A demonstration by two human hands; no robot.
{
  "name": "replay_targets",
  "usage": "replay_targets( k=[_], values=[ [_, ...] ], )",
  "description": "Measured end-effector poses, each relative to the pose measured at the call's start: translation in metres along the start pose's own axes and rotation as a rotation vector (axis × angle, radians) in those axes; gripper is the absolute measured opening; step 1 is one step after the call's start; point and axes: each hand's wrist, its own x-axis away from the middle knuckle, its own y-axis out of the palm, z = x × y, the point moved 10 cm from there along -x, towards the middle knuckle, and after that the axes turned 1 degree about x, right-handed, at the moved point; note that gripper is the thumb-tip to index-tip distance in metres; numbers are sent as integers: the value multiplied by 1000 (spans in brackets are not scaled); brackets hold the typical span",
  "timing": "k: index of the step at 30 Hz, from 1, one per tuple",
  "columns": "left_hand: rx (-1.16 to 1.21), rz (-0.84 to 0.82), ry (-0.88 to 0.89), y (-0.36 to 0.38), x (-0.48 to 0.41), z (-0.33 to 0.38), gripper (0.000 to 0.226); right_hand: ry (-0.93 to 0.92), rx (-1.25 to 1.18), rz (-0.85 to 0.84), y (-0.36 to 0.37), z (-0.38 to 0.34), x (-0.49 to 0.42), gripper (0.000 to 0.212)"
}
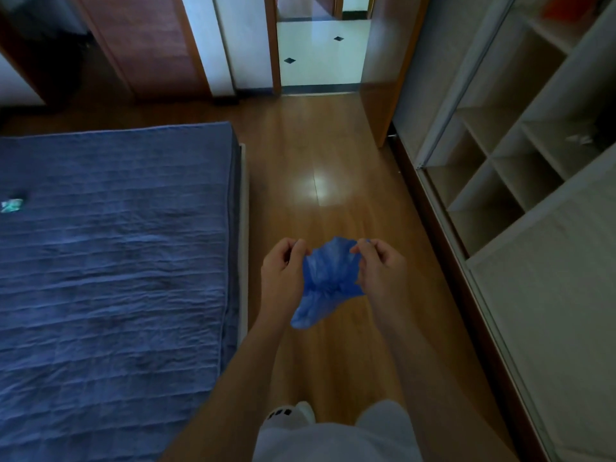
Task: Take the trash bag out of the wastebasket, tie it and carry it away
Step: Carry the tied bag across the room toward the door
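The thin, crinkled blue plastic trash bag (328, 278) hangs in mid-air between the person's two hands, over the glossy brown wooden floor (320, 155). No wastebasket shows in this view, so the bag looks already out of it. The left hand (283, 261) has its fingers curled closed, pinching one flap of the bag's mouth at the fingertips. The right hand (378, 260) does the same on the opposite flap, thumb and forefinger pressed on the film, other fingers loosely bent. Between the two pinches the film fans out wide; just below the fingers it gathers into a tight bunched neck, and the small body of the bag sags beneath that, looking nearly empty.

Why held so: pulling two opposite flaps apart above a gathered neck likely sets up the ends for knotting, so the step in hand seems to be the tie. Whether a first knot is already made cannot be told; the neck is too crumpled.

The blue quilted bed cover (113, 255) lies well off to the left hand's side, and the pale open-shelved wardrobe (493, 168) to the right hand's side. The open doorway to a white tiled floor (320, 55) lies far ahead of the fingertips, a probable way out for carrying.
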Motion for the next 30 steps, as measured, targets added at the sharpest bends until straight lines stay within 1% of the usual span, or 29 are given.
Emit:
replay_targets(
  k=[3, 8, 14, 18, 20, 23, 30],
  values=[
    [6, 11, -23, 0, -31, -6, 28, 13, -5, -6, 16, 0, -29, 31],
    [-3, 50, -53, 6, -89, -13, 29, 37, 23, -67, 47, -3, -84, 30],
    [9, 109, -93, 27, -175, -9, 30, 21, 30, -156, 89, -20, -177, 32],
    [-19, 164, -88, 52, -249, 9, 31, 11, 17, -194, 113, -46, -258, 29],
    [-24, 202, -79, 62, -287, 19, 29, -4, 25, -203, 125, -58, -298, 31],
    [-28, 204, -39, 82, -337, 36, 29, -35, 16, -223, 140, -77, -350, 34],
    [-21, 258, -29, 101, -407, 37, 29, -60, -12, -296, 161, -85, -432, 33]
  ],
)
